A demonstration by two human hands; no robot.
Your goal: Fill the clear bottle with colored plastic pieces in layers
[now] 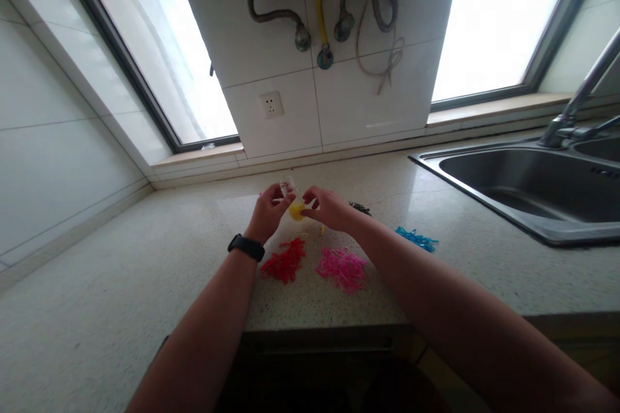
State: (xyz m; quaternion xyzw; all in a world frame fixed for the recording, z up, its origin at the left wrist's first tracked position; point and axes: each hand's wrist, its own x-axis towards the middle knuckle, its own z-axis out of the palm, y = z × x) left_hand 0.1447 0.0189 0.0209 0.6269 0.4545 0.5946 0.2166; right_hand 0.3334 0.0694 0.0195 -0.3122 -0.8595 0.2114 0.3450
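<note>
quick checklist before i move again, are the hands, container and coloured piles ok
1. Left hand has a grip on the clear, jar-like container: ok.
2. Right hand touching the container: cannot tell; its fingers are close to it.
3. All yellow pieces off the counter: not ok; a small yellow piece lies there.
4. Pile of red plastic pieces apart from pile of pink plastic pieces: ok.
5. Right forearm off the pile of blue plastic pieces: cannot tell.
</note>
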